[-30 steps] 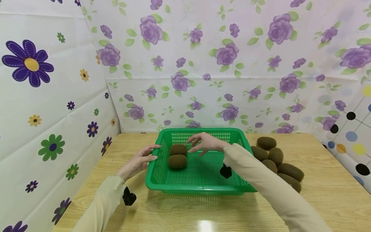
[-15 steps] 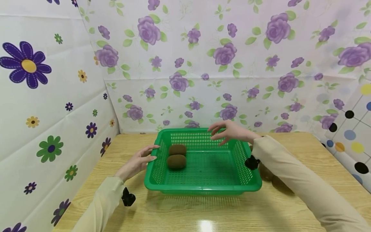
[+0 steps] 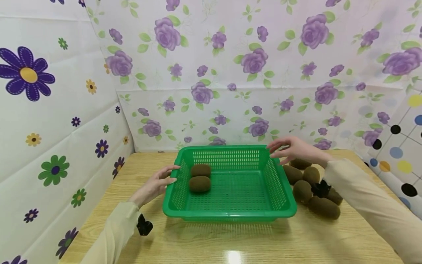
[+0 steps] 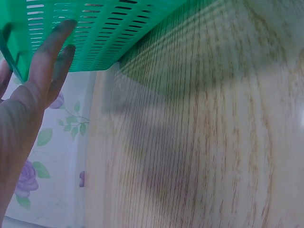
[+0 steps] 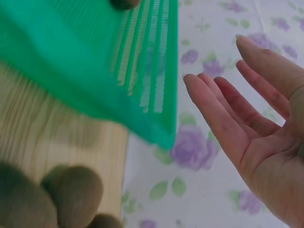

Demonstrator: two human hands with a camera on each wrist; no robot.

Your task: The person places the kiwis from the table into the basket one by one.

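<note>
A green plastic basket [image 3: 227,214] stands on the wooden table with two brown kiwifruits [image 3: 200,184] side by side near its left wall. My left hand [image 3: 154,186] holds the basket's left rim; in the left wrist view its fingers [image 4: 43,64] lie along the slotted outer wall, below the rim. Above the basket's back right corner is my right hand [image 3: 293,149], its fingers loosely bent and nothing in them. In the right wrist view that hand [image 5: 256,118] is apart from the basket, palm showing.
A heap of several kiwifruits [image 3: 302,191] lies on the table [image 3: 211,242] right of the basket, partly hidden by the right wrist and its black camera [image 3: 321,189]. Flowered sheets [image 3: 211,73] hang behind and at the left.
My right hand has moved right, from inside the basket beside the two kiwifruits to over its back right corner. The left hand stays at the left rim.
</note>
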